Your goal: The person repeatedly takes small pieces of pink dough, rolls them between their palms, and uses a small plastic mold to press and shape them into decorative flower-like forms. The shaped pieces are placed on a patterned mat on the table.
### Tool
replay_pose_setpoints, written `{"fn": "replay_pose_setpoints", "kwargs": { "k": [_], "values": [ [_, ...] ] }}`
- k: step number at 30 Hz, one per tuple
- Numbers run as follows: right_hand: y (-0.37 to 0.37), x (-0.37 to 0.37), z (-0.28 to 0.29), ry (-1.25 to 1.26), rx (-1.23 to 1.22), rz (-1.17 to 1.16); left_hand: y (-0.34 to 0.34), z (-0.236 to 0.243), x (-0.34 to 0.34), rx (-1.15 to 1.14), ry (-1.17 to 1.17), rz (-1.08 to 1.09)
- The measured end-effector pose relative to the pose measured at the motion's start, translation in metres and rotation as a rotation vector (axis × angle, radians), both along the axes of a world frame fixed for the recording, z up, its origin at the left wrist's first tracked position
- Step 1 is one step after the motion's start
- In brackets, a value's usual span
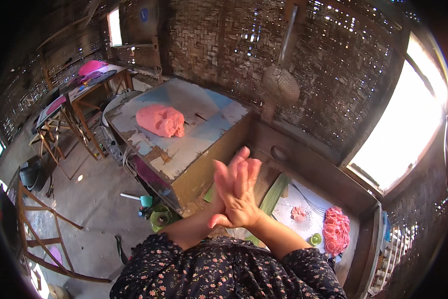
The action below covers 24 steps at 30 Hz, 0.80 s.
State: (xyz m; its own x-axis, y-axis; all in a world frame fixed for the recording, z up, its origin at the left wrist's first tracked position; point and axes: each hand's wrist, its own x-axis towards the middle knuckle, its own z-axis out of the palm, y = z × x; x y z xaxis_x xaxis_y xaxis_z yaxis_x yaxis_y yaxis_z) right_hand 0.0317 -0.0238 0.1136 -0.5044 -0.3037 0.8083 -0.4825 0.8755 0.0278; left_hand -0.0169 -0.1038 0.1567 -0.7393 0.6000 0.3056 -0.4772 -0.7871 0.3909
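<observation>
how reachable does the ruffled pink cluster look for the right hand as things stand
Likely yes: the ruffled pink cluster lies uncovered to the right, though the right hand must first leave the left hand.

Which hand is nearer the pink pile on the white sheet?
Right. The right hand is left of the pile; the left hand, mostly hidden behind the right, is slightly farther away.

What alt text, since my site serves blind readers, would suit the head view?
The wearer's bare right hand lies against the left hand, fingers extended. Ahead and to the left, a pink lump sits on a worn, peeling tabletop; to the right, a cluster of pink pieces lies on a white sheet, near a woven wall.
</observation>
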Motion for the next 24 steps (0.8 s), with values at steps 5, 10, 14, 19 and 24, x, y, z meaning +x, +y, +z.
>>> {"fn": "replay_pose_setpoints", "kwargs": {
  "k": [5,10,14,19,24],
  "values": [
    [-0.002,0.012,-0.010,-0.249,0.106,-0.128,-0.042,0.023,-0.056,0.291,0.194,0.062],
    [0.014,0.001,0.009,0.340,-0.147,-0.025,0.018,0.024,0.008,0.226,0.390,0.219],
    [0.002,0.004,0.000,-0.214,-0.026,-0.030,0.003,0.020,-0.009,-0.077,-0.134,-0.061],
    [0.032,0.009,0.009,-0.157,-0.196,-0.197,-0.022,0.018,-0.063,0.130,0.205,0.030],
    [0.039,-0.008,0.053,0.015,-0.476,-0.158,0.025,-0.008,-0.015,-0.201,0.641,0.165]
  ]
}}
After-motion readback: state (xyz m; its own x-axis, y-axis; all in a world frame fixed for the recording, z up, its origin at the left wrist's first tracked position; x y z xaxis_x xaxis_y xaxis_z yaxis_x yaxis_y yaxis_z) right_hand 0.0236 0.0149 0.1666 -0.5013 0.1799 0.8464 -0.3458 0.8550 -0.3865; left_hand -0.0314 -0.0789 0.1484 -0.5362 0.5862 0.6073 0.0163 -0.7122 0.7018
